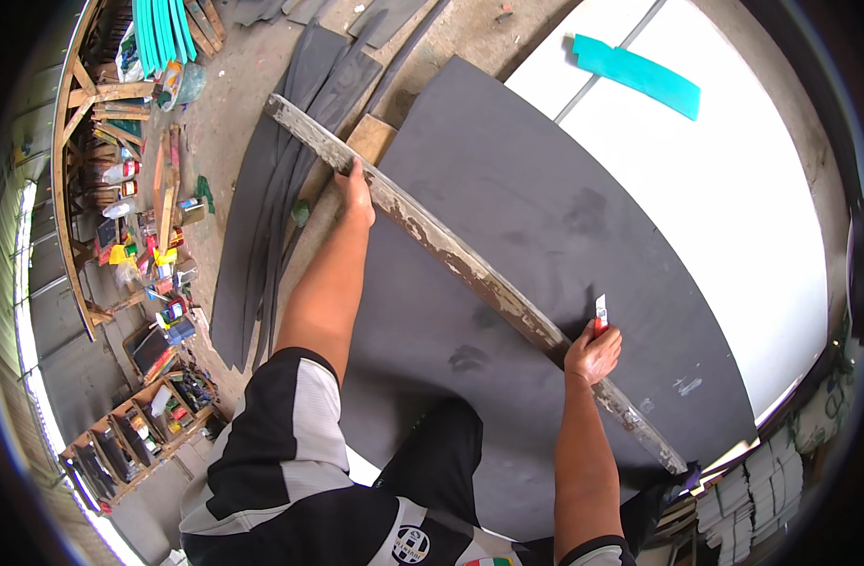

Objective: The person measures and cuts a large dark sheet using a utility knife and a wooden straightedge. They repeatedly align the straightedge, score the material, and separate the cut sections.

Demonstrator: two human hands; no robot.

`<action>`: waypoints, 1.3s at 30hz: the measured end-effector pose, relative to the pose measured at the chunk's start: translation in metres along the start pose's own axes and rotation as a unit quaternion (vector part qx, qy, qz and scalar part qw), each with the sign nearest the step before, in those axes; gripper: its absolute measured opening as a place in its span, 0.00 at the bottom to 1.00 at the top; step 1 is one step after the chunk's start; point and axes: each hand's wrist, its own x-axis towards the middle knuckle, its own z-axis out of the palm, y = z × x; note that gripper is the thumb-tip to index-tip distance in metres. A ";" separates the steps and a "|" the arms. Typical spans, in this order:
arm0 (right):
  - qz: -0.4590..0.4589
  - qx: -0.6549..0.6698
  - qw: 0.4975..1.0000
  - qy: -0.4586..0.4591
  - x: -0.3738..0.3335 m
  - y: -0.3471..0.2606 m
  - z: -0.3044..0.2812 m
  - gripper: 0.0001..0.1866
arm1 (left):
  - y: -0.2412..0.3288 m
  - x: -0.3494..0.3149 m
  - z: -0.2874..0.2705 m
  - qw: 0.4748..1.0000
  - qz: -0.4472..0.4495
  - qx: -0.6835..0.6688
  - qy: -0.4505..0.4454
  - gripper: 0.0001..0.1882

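Observation:
A long, worn straightedge bar (469,266) with flaking paint lies diagonally across a large dark grey foam sheet (517,179). My left hand (357,196) is closed on the bar toward its far left end, thumb along the top. Farther down the bar, my right hand (592,357) is closed around a red-handled utility knife (601,311), its blade pointing up and away from me. That hand also rests against the bar; whether its fingers grip the bar too is hidden.
Dark grey strips (262,236) lie in a pile on the left floor. A white sheet (753,189) with a teal piece (639,77) on it is at far right. Tools and bottles crowd a wooden rack (134,434) at left. Stacked grey sheets (753,500) sit at lower right.

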 end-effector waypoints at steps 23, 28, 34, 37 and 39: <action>-0.004 0.027 0.999 0.019 0.001 0.002 0.003 0.17 | 0.028 0.040 0.012 0.987 -0.120 -0.086 0.069 0.61; -0.023 0.030 0.999 0.023 0.002 -0.001 0.003 0.17 | 0.039 0.027 0.021 0.982 -0.109 -0.083 0.134 0.61; -0.001 0.078 0.997 0.021 0.004 0.000 -0.006 0.16 | 0.033 0.029 0.030 0.980 -0.113 -0.008 0.166 0.52; -0.042 0.132 0.988 -0.062 0.010 -0.062 -0.034 0.17 | 0.034 0.032 0.020 0.974 -0.118 0.009 0.192 0.48; -0.102 0.206 0.964 -0.131 0.006 -0.133 -0.044 0.12 | 0.035 0.031 0.019 0.975 -0.132 0.021 0.179 0.49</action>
